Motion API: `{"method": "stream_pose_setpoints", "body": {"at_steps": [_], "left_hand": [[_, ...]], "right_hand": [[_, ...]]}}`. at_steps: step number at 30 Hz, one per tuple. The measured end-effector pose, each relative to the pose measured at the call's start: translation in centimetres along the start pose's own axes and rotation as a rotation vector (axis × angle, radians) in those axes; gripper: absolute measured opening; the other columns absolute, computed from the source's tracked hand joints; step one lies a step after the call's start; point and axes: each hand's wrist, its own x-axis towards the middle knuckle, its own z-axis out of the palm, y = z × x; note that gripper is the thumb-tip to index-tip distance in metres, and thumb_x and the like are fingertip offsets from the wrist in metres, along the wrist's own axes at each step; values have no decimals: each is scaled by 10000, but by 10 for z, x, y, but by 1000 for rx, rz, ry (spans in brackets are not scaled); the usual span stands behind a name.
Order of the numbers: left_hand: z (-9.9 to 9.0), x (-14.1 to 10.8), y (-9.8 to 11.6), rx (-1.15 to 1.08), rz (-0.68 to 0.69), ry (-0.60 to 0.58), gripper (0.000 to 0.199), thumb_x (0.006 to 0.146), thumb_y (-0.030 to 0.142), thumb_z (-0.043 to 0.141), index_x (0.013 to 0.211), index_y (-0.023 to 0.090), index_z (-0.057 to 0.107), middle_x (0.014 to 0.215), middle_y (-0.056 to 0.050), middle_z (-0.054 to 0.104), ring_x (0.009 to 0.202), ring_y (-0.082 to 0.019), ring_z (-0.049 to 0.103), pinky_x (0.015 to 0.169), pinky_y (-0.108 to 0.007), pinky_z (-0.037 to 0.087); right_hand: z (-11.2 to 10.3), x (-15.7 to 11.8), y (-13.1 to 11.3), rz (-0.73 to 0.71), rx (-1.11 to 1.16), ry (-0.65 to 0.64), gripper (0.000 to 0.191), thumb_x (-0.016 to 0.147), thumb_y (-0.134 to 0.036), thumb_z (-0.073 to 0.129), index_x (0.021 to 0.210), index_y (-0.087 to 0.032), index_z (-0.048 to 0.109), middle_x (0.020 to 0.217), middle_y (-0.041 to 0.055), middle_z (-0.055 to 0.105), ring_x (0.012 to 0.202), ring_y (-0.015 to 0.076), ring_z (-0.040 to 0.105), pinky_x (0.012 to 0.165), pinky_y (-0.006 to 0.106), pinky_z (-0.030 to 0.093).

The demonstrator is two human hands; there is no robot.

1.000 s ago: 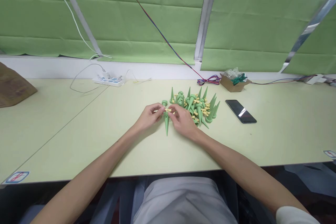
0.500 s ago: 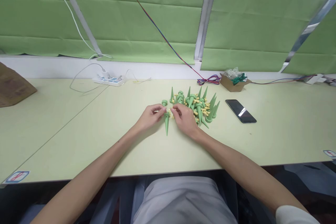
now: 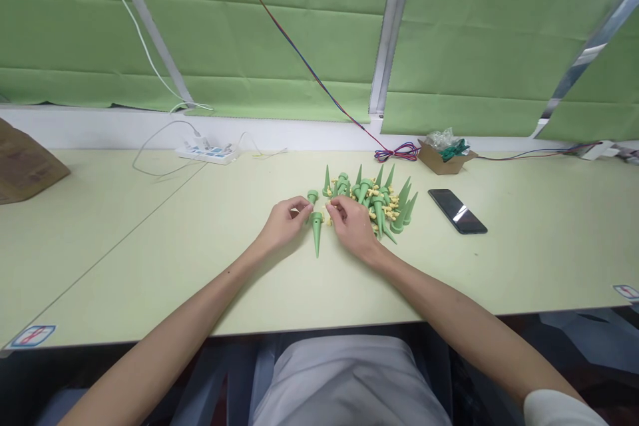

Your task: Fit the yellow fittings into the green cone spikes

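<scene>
**Green spike between the two hands**

The green spike [image 3: 316,233] lies on the table [image 3: 239,193], its long axis from far to near, its tip pointing near. Left hand [image 3: 284,221] and right hand [image 3: 351,226] have curled fingers (I cannot tell if they grasp something). Rightward is the spike pile [image 3: 380,203].
</scene>
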Motion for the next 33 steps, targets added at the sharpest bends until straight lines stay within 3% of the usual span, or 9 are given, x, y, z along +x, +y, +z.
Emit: {"method": "stream_pose_setpoints", "body": {"at_steps": [5,10,22,28,33], "left_hand": [[1,-1,-2,248,48,-29,312,941,436,531,950,185,717,810,-48,685,666,-173,566,637,-287,418],[3,-1,-6,315,74,-87,338,942,437,528,1044,179,721,889,-73,686,704,-197,590,690,-313,439],[0,1,-11,287,81,-98,322,926,477,545,939,191,692,856,-62,641,706,-198,575,669,-316,439],[-2,2,-9,147,89,-25,327,893,507,606,879,190,684,1000,-71,636,720,-162,578,689,-305,479],[-3,2,-5,26,83,-4,359,868,544,641,839,187,668,1009,-71,639,787,-172,612,715,-302,497]], "right_hand": [[1,0,1,-11,5,-4,215,997,-290,480,836,-192,584,751,21,601,633,153,503,630,290,396],[1,0,2,-7,8,-3,206,994,-287,486,837,-192,581,743,14,595,618,147,490,628,287,392],[1,0,2,2,8,-4,217,991,-306,480,827,-200,574,729,14,590,613,151,492,608,288,387],[0,0,2,26,19,14,214,991,-335,481,849,-203,573,732,21,600,620,159,507,592,286,385],[-1,1,0,43,40,23,207,989,-339,486,859,-200,568,760,26,611,614,153,511,591,283,389]]}}
